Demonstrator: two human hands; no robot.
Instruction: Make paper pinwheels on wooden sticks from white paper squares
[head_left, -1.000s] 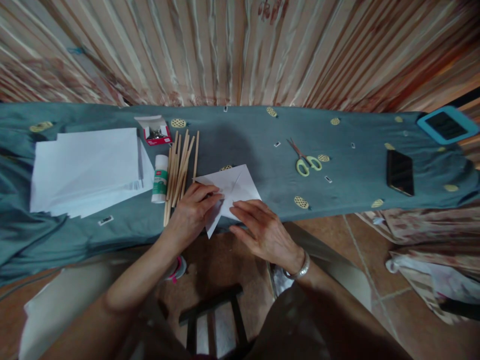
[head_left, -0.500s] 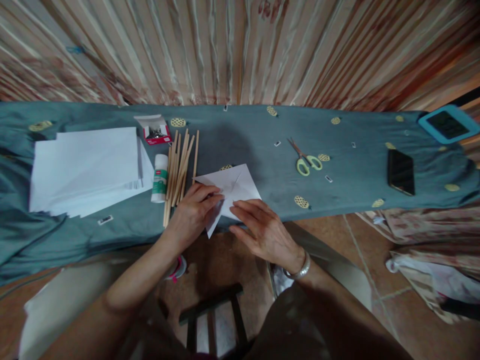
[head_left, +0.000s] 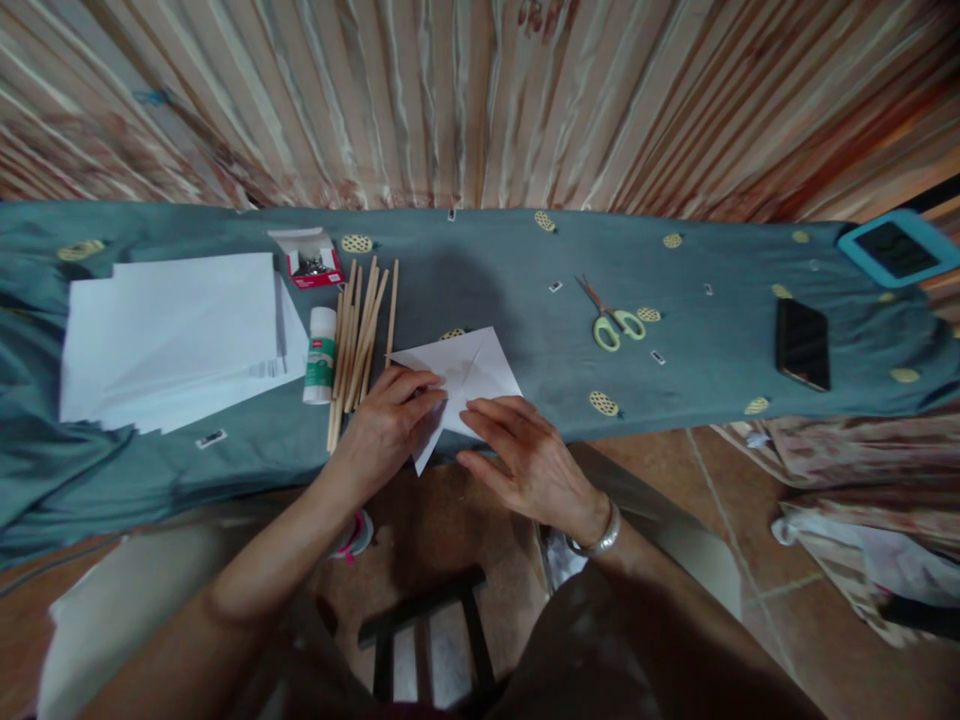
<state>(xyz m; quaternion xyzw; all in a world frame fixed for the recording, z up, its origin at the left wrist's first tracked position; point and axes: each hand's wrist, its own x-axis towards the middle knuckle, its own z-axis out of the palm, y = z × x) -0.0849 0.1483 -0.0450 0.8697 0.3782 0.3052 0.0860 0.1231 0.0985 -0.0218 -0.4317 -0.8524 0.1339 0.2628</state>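
Observation:
A folded sheet of white paper (head_left: 480, 372) lies at the table's front edge, with one pointed corner hanging past the edge and a slit or crease line near its middle. My left hand (head_left: 386, 425) is closed on the paper's left side, fingers pressed together over a fold. On the lower right of the paper rests my right hand (head_left: 529, 460), fingers stretched out and thumb apart, a bracelet on its wrist. Just left of the paper lie several thin wooden sticks (head_left: 360, 335), near my left hand.
A glue stick (head_left: 320, 355) and an opened red box of small metal pieces (head_left: 311, 262) are left of the sticks. Further left is a stack of white paper (head_left: 180, 335). Scissors (head_left: 609, 318), a phone (head_left: 802, 343) and a blue-framed device (head_left: 896, 248) lie to the right.

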